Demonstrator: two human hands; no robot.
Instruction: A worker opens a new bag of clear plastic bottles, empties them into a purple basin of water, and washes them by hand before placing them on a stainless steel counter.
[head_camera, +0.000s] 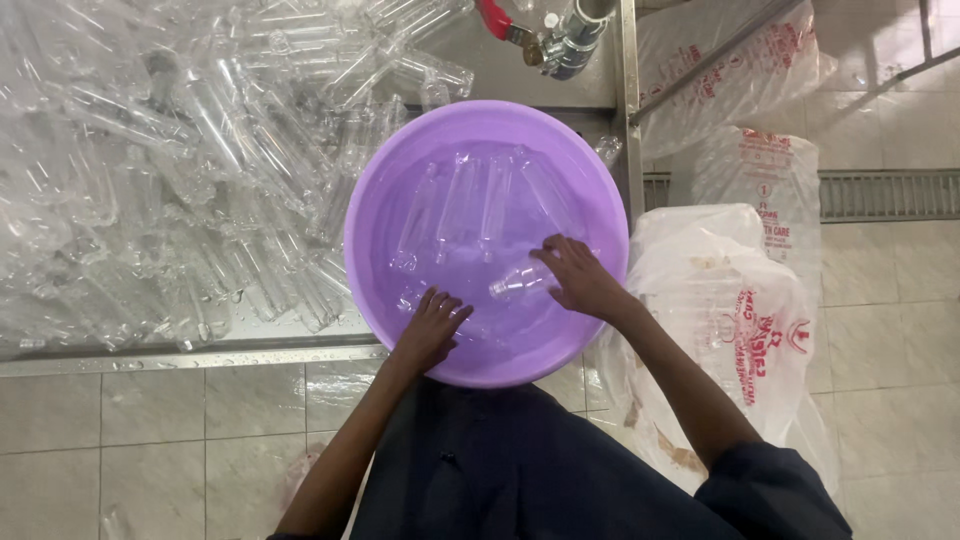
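Nearest basin (372, 190) rim, L hand (430, 330) dips in water, fingers loosely spread, holding nothing afaict. Just right of it, R hand (580, 280) closed on clear bottle (515, 282); long axis approx horizontal, neck pointing left. Looks like rinse step; next needs firm grip on wet plastic. More bottles (460, 205) submerged mid-basin; bottle pile (170, 170) left of basin.

**Open water near the front, bottles crowding elsewhere**

Inside the purple basin (372, 190), the near stretch between the hands (430, 325) lies open. Clear submerged bottles (462, 205) fill its centre toward 12 o'clock. At 9 o'clock, heaped clear bottles (170, 180) cover the tabletop (150, 357). A tap fitting (560, 40) blocks 12 o'clock; plastic sacks (730, 300) crowd 3 o'clock.
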